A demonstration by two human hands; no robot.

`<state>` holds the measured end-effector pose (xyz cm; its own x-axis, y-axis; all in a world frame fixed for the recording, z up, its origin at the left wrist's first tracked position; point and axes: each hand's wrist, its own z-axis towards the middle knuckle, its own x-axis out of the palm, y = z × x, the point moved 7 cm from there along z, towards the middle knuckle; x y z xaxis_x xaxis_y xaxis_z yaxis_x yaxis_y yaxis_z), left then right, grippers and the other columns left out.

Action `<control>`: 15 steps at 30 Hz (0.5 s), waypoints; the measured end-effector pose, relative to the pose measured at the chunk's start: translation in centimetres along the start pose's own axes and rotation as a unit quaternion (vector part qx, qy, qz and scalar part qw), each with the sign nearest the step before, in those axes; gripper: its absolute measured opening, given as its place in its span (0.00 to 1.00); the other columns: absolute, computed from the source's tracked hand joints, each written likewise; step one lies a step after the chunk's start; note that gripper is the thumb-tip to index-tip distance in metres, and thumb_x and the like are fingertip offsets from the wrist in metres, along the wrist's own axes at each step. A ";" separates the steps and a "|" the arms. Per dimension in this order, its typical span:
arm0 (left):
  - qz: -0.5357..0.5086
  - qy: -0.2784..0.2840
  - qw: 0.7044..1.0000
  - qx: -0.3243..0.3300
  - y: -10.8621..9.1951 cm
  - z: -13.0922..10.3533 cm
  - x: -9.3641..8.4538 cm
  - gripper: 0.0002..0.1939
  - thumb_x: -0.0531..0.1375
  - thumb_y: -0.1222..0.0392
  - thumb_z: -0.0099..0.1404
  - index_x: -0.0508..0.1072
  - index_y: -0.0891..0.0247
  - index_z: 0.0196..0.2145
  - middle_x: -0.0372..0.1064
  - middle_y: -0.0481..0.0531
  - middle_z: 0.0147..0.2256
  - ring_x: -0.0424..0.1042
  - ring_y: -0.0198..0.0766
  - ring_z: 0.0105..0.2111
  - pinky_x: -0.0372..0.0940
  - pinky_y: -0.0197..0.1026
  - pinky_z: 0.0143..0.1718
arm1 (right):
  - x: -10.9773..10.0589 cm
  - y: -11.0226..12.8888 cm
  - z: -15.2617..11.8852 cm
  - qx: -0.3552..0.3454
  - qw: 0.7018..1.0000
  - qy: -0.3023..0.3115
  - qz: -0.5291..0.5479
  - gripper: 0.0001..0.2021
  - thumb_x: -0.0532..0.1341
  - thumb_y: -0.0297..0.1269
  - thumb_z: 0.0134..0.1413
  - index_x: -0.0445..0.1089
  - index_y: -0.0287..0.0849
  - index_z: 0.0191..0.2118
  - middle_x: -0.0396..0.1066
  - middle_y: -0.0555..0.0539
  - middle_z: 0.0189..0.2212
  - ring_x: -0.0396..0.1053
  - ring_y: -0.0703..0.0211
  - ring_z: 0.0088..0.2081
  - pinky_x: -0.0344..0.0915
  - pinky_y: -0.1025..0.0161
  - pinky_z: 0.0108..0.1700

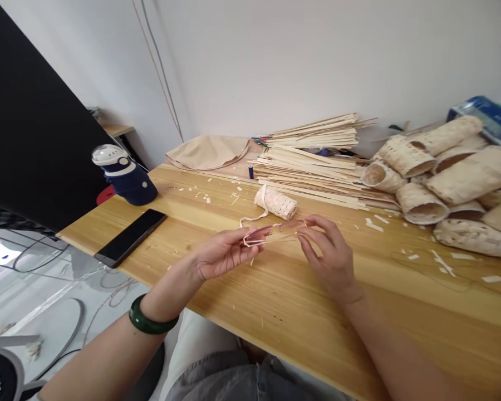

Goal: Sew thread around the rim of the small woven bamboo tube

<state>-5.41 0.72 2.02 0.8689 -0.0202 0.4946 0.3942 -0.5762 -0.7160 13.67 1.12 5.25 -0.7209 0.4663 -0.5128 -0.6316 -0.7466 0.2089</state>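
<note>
A pair of eyeglasses (259, 234) with a thin pinkish frame is held above the wooden table. At its left end, my left hand (225, 253) grips it between thumb and fingers, with a dark green bangle (152, 318) on the wrist. My right hand (328, 253) pinches the other end of the glasses with thumb and fingertips. Just beyond them lies a small pale bark roll (279, 203) with rows of little slits. A white strip (254, 218) trails from that roll toward my left hand.
Bundles of thin wooden strips (309, 172) lie along the wall, with a blue thread spool (251, 172) in front. Bark tubes (471, 172) pile up at right. A phone (131, 236) and a navy bottle (127, 178) are at left. Scraps (373, 224) litter the tabletop (250, 301).
</note>
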 end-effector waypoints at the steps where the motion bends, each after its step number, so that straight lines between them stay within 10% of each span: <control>1: 0.003 0.003 1.000 -0.005 0.4 0.0 0.1 0.14 0.54 0.64 0.72 0.81 0.65 0.39 0.77 0.56 0.47 0.77 0.30 0.35 0.73 0.29 0.40 | -0.1 -0.2 0.0 0.003 1.000 -0.003 0.001 0.09 0.58 0.29 0.63 0.73 0.45 0.45 0.73 0.38 0.47 0.75 0.50 0.46 0.74 0.51 0.48; 7: 0.128 -0.050 0.984 0.112 0.2 -0.5 -0.9 0.13 0.61 0.59 0.67 0.79 0.61 0.48 0.75 0.58 0.51 0.77 0.42 0.45 0.75 0.43 0.45 | -0.3 -0.8 0.2 -0.012 0.999 0.019 0.037 0.08 0.58 0.29 0.63 0.73 0.44 0.43 0.75 0.40 0.45 0.75 0.51 0.46 0.73 0.53 0.49; 11: 0.333 -0.095 0.866 0.361 -2.2 -3.0 -0.4 0.16 0.65 0.56 0.63 0.79 0.58 0.49 0.71 0.57 0.55 0.72 0.46 0.52 0.74 0.46 0.48 | 0.1 -0.6 0.1 -0.010 0.998 0.041 0.056 0.08 0.57 0.31 0.64 0.73 0.45 0.43 0.76 0.41 0.42 0.75 0.52 0.45 0.74 0.53 0.48; 15: 0.500 -0.065 0.741 0.443 -1.2 -4.0 1.1 0.16 0.67 0.58 0.60 0.79 0.57 0.47 0.67 0.59 0.58 0.72 0.49 0.53 0.72 0.52 0.52 | 0.5 0.1 0.1 0.000 0.996 0.053 0.070 0.07 0.57 0.32 0.64 0.73 0.44 0.42 0.76 0.40 0.40 0.75 0.51 0.44 0.75 0.52 0.47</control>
<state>-6.14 -1.83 5.36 0.8586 0.0378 -0.5112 -0.4741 0.4376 -0.7640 13.22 1.38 5.11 -0.7674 0.3049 -0.5640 -0.5269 -0.8011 0.2839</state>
